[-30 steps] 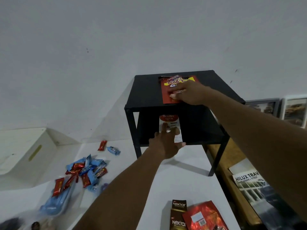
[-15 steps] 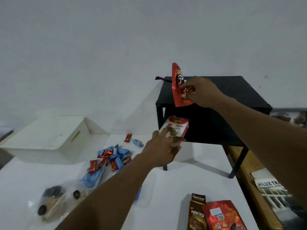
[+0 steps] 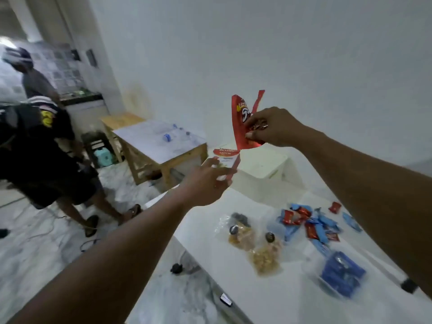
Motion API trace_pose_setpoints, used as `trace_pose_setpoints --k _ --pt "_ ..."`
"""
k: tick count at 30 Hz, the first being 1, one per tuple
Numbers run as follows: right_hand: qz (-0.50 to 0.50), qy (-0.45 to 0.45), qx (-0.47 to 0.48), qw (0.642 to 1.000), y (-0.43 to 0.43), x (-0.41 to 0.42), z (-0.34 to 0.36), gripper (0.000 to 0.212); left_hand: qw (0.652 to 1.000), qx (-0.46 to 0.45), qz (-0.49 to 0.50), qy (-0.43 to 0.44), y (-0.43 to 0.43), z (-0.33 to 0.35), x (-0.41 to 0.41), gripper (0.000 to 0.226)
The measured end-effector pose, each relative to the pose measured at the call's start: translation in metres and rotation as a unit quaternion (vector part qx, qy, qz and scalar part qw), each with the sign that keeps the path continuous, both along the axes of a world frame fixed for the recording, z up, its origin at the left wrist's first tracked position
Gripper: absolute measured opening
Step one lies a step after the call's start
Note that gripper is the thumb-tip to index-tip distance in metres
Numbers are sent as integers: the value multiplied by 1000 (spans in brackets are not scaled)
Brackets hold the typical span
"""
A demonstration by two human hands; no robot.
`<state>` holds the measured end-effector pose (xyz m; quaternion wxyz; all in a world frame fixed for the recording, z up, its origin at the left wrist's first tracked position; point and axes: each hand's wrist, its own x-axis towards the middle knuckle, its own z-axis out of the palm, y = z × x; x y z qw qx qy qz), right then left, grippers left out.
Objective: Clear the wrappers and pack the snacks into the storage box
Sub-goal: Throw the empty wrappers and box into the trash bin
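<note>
Wrappers held in both hands above white desk [image 3: 268, 298]: torn red foil wrapper [image 3: 243, 127] pinched in right hand [image 3: 271, 128], small red-and-white carton [image 3: 225, 160] clamped in left hand [image 3: 208, 183]. White lidded storage box [image 3: 261, 163] seen just beyond, at desk's far end, lid apparently closed. Loose red and blue snack sachets [image 3: 308, 223] and clear nut bags [image 3: 254, 244] left on desk. Judged step: empties carried off for disposal. Both grips best kept firm; wrapper mouth kept upward so crumbs are not spilled.
</note>
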<state>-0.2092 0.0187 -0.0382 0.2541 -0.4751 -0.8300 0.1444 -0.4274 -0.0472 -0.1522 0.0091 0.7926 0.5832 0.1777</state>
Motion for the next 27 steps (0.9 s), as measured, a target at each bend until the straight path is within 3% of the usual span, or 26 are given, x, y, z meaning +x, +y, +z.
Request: trace_pose_setpoints --k 5,10,13,16,21,27 --pt "119 21 -63 991 -15 -192 -34 30 981 -51 185 -26 -56 -18 -166 40" --pt "212 11 -192 958 -54 -347 -130 25 923 -140 340 -115 -148 -111 -289 44" --pt "251 -12 -312 916 -90 -416 -237 18 864 -180 416 -219 -221 -201 -327 49" --pt "277 -61 -406 869 -141 -461 -367 17 801 -207 472 -303 -289 -296 -335 35" --pt "255 -144 -546 785 -208 -491 -569 16 672 -283 533 -429 -352 -478 -352 44" --pt "200 -163 -614 746 -223 -548 -758 12 606 -321 551 -476 -346 -643 -405 50"
